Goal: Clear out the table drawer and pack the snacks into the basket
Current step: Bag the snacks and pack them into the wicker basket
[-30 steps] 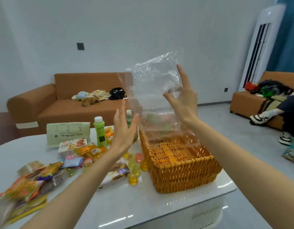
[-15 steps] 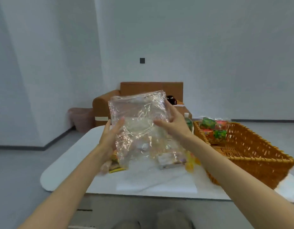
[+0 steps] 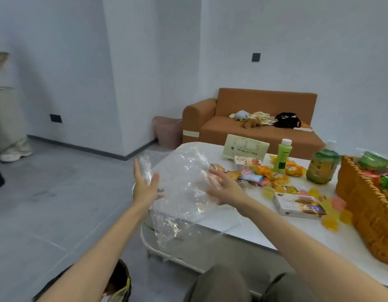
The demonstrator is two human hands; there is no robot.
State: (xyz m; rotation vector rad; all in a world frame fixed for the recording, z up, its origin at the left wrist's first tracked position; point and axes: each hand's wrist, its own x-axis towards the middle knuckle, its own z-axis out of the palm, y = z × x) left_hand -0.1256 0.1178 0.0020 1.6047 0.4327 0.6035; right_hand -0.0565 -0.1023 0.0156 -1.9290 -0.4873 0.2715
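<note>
As both arms are reaching out over the near corner of the white table [image 3: 254, 227], one clear plastic bag [image 3: 184, 188] is hanging between the hands, up in the air above the table's left end. It is crinkled, see-through and shiny with glare, and nothing is showing inside it; its lower part is drooping past the table edge.

The left hand [image 3: 145, 188] is lying flat against the bag's left edge with straight fingers pointing up and the thumb spread. The right hand [image 3: 225, 188] is pressing the other side, its fingers splayed wide and partly showing through the plastic. Neither hand is curling round the bag; it is being carried between two flat palms.

One wicker basket [image 3: 367, 205] is standing at the right end of the table, with green and red packets showing inside; I cannot tell how many. On the tabletop two bottles are standing upright: a slim green bottle [image 3: 283, 156] and a squat round bottle [image 3: 323, 167]. Two boxes are lying there too, a biscuit box [image 3: 297, 205] near the basket and a small box [image 3: 247, 162] farther back. Loose packets and yellow, orange and pink jelly cups [image 3: 329, 222] are lying scattered between them, too crowded to count.

Behind, one brown sofa [image 3: 254, 127] and one pink bin [image 3: 168, 131] are standing against the wall.
</note>
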